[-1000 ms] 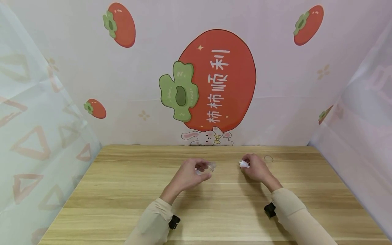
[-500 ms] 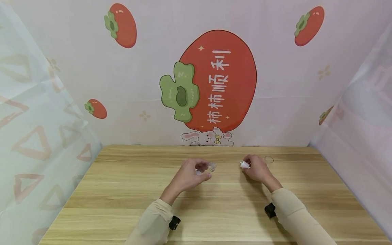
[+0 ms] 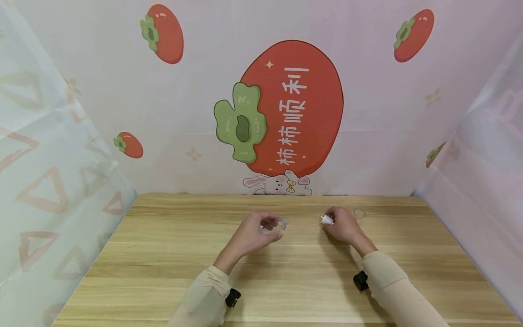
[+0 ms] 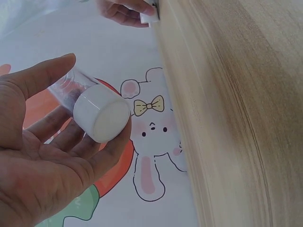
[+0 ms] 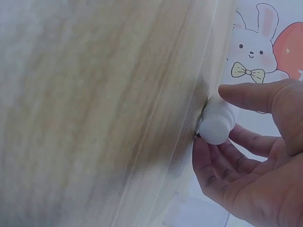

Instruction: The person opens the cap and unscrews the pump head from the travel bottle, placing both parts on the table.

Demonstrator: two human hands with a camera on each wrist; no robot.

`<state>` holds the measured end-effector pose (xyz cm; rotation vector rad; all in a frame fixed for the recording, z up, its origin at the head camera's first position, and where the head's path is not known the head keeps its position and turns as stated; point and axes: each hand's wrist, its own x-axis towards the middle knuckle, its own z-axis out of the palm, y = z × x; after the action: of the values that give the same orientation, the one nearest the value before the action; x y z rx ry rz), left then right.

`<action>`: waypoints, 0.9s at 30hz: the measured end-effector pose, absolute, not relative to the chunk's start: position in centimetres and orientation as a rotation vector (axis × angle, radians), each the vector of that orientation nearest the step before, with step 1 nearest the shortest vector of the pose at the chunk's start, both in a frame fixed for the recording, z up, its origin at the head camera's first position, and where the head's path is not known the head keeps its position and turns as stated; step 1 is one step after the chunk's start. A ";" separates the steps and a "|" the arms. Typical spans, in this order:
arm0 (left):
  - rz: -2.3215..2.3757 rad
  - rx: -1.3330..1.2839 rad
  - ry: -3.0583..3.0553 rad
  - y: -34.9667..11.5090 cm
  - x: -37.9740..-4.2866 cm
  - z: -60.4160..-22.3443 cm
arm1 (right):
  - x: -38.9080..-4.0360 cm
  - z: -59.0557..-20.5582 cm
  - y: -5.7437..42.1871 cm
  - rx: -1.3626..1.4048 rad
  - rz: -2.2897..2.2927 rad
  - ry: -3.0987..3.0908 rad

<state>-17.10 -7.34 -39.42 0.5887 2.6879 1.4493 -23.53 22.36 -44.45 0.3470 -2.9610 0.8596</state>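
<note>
My left hand (image 3: 254,232) grips a small clear plastic bottle (image 4: 71,87) with a white cap (image 4: 102,113). In the left wrist view the cap faces the camera, with the thumb along the top of the bottle and the fingers curled beneath. The clear end sticks out past the fingertips in the head view. Farther right, my right hand (image 3: 341,223) pinches a small white piece (image 3: 327,220) low over the wooden table (image 3: 286,277). Seen from the right wrist, this white piece (image 5: 216,126) has a rounded end; its far side is hidden. Cannot tell its exact kind.
Behind the right hand, a thin round outline of something clear (image 3: 359,212) shows on the table. A see-through object (image 5: 196,210) appears blurred below the right fingers. The printed cloth (image 3: 184,113) with a persimmon picture rises along the table's back edge.
The white piece in my right hand has turned slightly, and its narrow end now looks forked. Both hands otherwise keep their places; the whole head view has shifted a little.
</note>
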 end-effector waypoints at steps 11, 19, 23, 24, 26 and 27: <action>1.434 0.553 2.700 -7.5 -17.0 -39.3 | -23.6 -44.3 22.5 0.339 0.865 -2.964; 1.453 0.529 2.725 -8.4 -17.2 -39.7 | -23.2 -43.7 22.5 0.302 0.854 -2.982; 1.493 0.506 2.722 -9.0 -17.4 -40.1 | -22.9 -43.3 22.4 0.306 0.813 -2.970; 1.502 0.493 2.724 -9.2 -17.6 -40.2 | -22.8 -43.2 22.4 0.307 0.806 -2.966; 1.515 0.461 2.733 -9.6 -17.8 -40.5 | -22.7 -43.0 22.3 0.315 0.790 -2.959; 1.521 0.446 2.740 -9.8 -17.9 -40.6 | -22.6 -42.9 22.3 0.320 0.788 -2.955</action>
<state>-17.88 -9.84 -40.62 0.4464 2.7397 1.5213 -22.57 22.32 -42.90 0.3198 -2.9545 0.7879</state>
